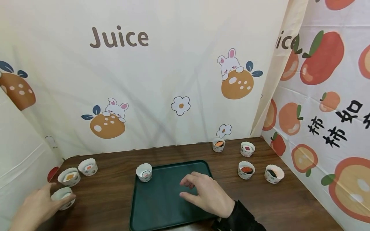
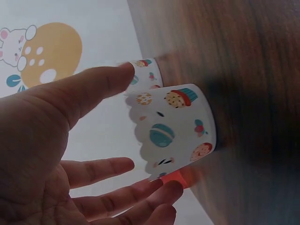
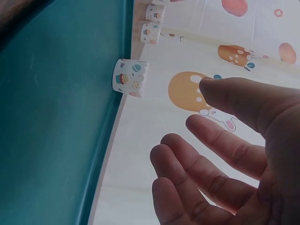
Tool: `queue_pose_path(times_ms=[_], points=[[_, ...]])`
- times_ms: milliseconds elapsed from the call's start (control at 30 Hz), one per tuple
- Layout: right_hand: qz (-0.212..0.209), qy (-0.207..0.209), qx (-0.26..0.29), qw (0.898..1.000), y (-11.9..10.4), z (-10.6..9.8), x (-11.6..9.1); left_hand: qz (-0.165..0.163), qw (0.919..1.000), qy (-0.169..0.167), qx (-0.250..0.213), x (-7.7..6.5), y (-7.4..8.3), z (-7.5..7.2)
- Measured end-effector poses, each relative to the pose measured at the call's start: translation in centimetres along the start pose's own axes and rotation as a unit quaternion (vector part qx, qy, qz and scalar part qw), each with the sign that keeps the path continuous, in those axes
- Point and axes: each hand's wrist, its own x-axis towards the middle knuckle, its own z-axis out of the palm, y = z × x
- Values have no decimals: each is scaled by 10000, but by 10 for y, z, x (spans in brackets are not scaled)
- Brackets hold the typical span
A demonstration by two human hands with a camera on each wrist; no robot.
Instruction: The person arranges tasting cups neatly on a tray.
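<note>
With left fingers (image 2: 112, 199) spread loosely around the front cup (image 2: 173, 126) at the worktop's (image 1: 101, 195) left, and right fingers (image 3: 206, 171) relaxed, empty above the tray (image 1: 162, 200), pinch gently without denting, then lift level.

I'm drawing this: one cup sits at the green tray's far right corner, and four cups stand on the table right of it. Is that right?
Wrong corner: in the head view, the green tray has one cup at its far left corner. Four cups stand on the table right of it.
</note>
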Motion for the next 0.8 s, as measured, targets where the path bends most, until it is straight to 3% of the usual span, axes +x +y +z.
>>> queue_pose_path(times_ms=[433,800], points=[[-13,24,50,10000,1,-1,-1,-408,9976,-556,23,3,-4,2],[87,24,94,9999,-2,-4,0,-613,9960,-621,-196,2,-4,3]])
